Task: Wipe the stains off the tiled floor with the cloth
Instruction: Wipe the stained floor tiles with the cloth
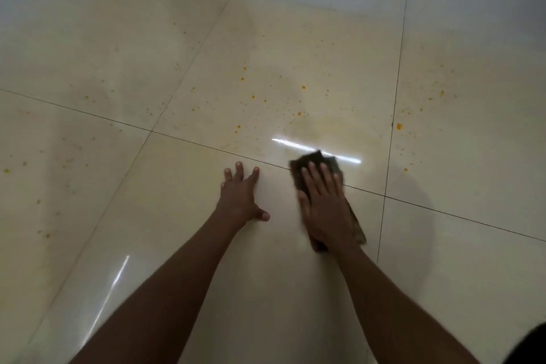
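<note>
A dark brown cloth (316, 161) lies flat on the glossy cream tiled floor (177, 245), across a grout line. My right hand (325, 204) presses down on it, palm flat and fingers spread, blurred by motion. My left hand (240, 195) rests open on the bare tile just left of the cloth, fingers splayed. Orange stains (303, 87) speckle the tile beyond the cloth. A bigger orange spot (399, 126) sits by the grout line to the right. More specks (44, 235) dot the tiles on the left.
Dark grout lines (393, 115) cross the floor in a grid. Bright light streaks reflect off the tile beside the cloth (292, 144) and near my left forearm (119, 272). A dark shape shows at the bottom right corner (529, 346).
</note>
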